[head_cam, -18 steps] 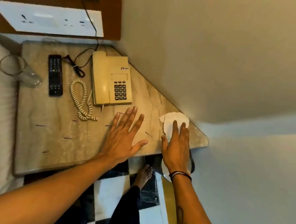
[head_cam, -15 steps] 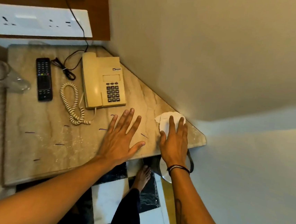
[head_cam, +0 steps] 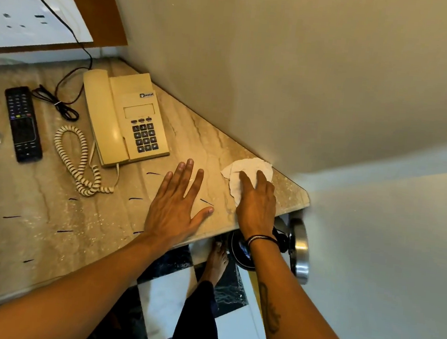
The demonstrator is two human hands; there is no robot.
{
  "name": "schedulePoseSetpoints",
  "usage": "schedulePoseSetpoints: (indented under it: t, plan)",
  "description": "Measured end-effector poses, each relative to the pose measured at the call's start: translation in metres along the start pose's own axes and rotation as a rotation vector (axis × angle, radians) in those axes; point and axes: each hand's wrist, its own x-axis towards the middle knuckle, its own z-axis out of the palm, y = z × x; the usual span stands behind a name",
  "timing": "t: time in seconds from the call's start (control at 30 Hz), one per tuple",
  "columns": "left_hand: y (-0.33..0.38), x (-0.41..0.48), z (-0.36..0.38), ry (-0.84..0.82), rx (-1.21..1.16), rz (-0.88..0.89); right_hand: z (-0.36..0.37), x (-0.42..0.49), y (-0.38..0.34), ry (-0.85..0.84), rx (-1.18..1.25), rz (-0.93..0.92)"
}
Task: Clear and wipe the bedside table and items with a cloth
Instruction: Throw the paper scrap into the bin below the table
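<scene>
**Cloth pressed flat at the table's right corner**

The marble bedside table (head_cam: 48, 220) is seen from above, set into a wall corner. A cream telephone (head_cam: 123, 117) is placed near its back edge, with a coiled cord (head_cam: 81, 161) just left of it and a black remote (head_cam: 23, 124) further left. The left hand (head_cam: 176, 210) is laid flat on the tabletop, fingers spread wide, nothing held. The right hand (head_cam: 254, 202) is laid palm-down on the white cloth (head_cam: 247, 169), fingers extended and close together, not curled around it. The cloth is spread on the table's far right corner, close to the wall.
</scene>
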Motion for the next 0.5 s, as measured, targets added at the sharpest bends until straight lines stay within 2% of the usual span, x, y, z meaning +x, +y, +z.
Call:
schedulePoseSetpoints:
  t: [0.2, 0.3, 0.43, 0.5]
  plan:
    - [0.002, 0.003, 0.005, -0.013, 0.022, 0.023, -0.002, -0.005, -0.005, 0.098, 0.114, 0.012]
    - [0.004, 0.004, 0.008, -0.027, 0.034, 0.029, 0.003, -0.037, -0.009, 0.212, 0.287, 0.046]
    - [0.002, 0.003, 0.01, -0.028, 0.04, 0.03, 0.03, -0.104, 0.002, 0.451, 0.517, 0.21]
    - [0.0, 0.002, 0.012, -0.019, 0.054, 0.034, 0.05, -0.14, 0.02, 0.463, 0.57, 0.354]
